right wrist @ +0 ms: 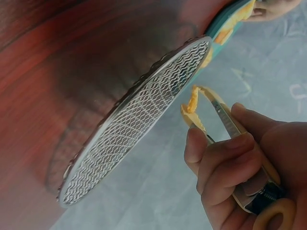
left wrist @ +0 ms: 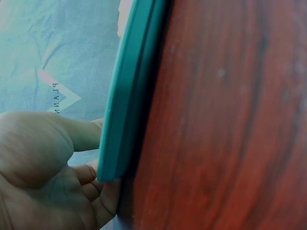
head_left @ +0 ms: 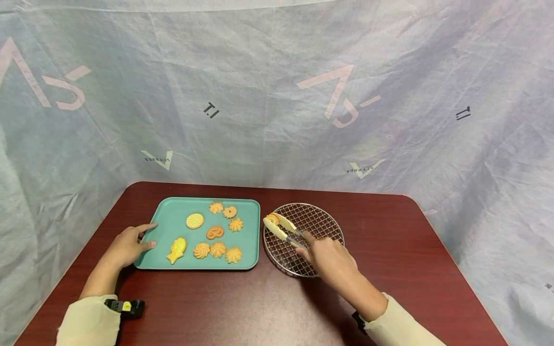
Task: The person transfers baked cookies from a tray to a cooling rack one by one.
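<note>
My right hand (head_left: 332,261) grips a pair of tongs (right wrist: 225,122) with cream tips and metal arms. Between the tips is a small golden cookie (right wrist: 193,99), held above the left side of a round wire rack (head_left: 318,223). My left hand (head_left: 125,246) holds the left edge of a teal tray (head_left: 162,218), its thumb over the rim; some fingers are hidden behind the edge. On the tray lie several cookies, among them a yellow fish-shaped one (head_left: 176,250), a round pale one (head_left: 195,221), a pretzel-shaped one (head_left: 215,233) and flower-shaped ones (head_left: 233,255).
Tray and rack stand side by side on a dark red wooden table (head_left: 207,307), with a narrow gap between them. A grey printed cloth (head_left: 268,96) hangs behind and at both sides of the table.
</note>
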Demonstrator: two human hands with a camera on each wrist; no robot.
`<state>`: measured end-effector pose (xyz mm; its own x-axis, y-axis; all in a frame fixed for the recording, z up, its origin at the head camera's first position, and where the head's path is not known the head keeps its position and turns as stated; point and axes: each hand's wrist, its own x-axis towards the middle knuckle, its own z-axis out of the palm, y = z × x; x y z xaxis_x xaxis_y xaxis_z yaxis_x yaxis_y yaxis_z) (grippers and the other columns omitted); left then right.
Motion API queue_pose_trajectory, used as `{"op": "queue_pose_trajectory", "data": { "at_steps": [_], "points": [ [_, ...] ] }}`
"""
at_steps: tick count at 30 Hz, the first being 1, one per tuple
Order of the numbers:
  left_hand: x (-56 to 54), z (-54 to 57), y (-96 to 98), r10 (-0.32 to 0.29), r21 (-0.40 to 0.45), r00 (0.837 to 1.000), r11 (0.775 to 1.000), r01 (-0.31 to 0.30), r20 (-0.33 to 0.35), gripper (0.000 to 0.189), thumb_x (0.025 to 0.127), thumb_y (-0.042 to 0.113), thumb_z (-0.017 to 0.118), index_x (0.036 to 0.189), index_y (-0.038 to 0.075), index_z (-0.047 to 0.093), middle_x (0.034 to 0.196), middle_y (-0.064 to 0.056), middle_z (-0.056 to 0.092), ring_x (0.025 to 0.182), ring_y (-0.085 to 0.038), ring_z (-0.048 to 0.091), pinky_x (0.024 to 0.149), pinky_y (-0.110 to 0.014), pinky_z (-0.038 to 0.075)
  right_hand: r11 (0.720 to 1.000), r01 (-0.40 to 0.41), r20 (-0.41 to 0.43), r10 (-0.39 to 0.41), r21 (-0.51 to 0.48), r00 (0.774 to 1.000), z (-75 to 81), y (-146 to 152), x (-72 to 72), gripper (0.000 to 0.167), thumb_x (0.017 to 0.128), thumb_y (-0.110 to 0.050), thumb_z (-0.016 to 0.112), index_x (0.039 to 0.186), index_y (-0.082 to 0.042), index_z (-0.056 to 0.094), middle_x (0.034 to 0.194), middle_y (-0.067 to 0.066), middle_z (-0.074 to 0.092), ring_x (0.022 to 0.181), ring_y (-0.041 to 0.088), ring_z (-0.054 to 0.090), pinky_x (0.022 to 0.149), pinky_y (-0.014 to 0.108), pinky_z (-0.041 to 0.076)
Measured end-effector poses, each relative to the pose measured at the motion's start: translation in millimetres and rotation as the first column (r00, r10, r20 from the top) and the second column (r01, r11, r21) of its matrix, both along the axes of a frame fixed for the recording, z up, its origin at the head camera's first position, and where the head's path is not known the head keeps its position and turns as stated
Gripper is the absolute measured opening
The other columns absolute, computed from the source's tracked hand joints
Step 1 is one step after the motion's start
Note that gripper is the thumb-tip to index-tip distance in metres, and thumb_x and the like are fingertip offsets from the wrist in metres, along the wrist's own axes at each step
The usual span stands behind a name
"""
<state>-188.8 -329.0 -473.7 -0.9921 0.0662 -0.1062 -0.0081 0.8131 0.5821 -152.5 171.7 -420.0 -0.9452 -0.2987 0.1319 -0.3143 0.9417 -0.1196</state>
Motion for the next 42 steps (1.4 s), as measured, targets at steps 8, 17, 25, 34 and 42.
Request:
{"op": "queue_pose_trajectory", "data": {
  "at_steps": [8,17,25,34,42],
  "points": [
    [0.6,-0.4,0.0,0.003,-0.002,1.0,1.0,-0.003,0.005,0.059,0.1,0.011,0.067,0.15,-0.009,0.044,0.124,-0.04,0.048,0.105,-0.049,0.054,0.079,-0.053,0.051,1.0,0.02,0.012,-0.02,0.005,1.0,-1.3,11,-0.1,0.045,0.099,-0.046,0.067,0.129,-0.014,0.065,0.067,0.012,0.063,0.058,0.034,0.064,0.046,0.043,0.048],
    [0.6,0.2,0.3,0.002,-0.001,1.0,1.0,-0.002,0.006,0.059,0.1,0.012,0.068,0.15,-0.009,0.044,0.125,-0.041,0.048,0.106,-0.049,0.054,0.079,-0.053,0.051,0.997,0.081,0.068,-0.08,-0.013,0.995,-5.0,19,0.2,0.049,0.1,-0.049,0.064,0.137,-0.018,0.062,0.085,0.02,0.072,0.065,0.038,0.068,0.049,0.047,0.051],
    [0.0,-0.4,0.2,0.003,-0.01,1.0,1.0,-0.003,0.003,0.058,0.1,0.012,0.068,0.15,-0.009,0.045,0.122,-0.039,0.049,0.103,-0.047,0.055,0.078,-0.052,0.051,0.999,0.049,0.012,-0.049,-0.004,0.999,-11.2,23,0.7,0.041,0.099,-0.047,0.067,0.126,-0.016,0.062,0.078,0.017,0.071,0.06,0.039,0.065,0.047,0.048,0.05],
    [0.9,0.0,0.4,-0.004,-0.013,1.0,1.0,0.004,0.005,0.059,0.1,0.011,0.068,0.15,-0.009,0.044,0.125,-0.042,0.048,0.107,-0.051,0.054,0.08,-0.055,0.05,0.998,0.058,-0.005,-0.058,0.004,0.998,-16.3,27,-0.1,0.048,0.099,-0.048,0.066,0.135,-0.017,0.063,0.083,0.021,0.072,0.061,0.042,0.066,0.048,0.05,0.051],
    [1.4,0.6,1.0,-0.001,-0.009,1.0,1.0,0.001,0.008,0.059,0.1,0.012,0.068,0.15,-0.009,0.044,0.123,-0.04,0.048,0.105,-0.049,0.054,0.079,-0.052,0.051,0.998,0.062,-0.011,-0.061,0.018,0.998,-17.7,29,-0.6,0.049,0.098,-0.048,0.068,0.134,-0.016,0.062,0.081,0.021,0.072,0.058,0.04,0.064,0.046,0.048,0.049]
  ]
}}
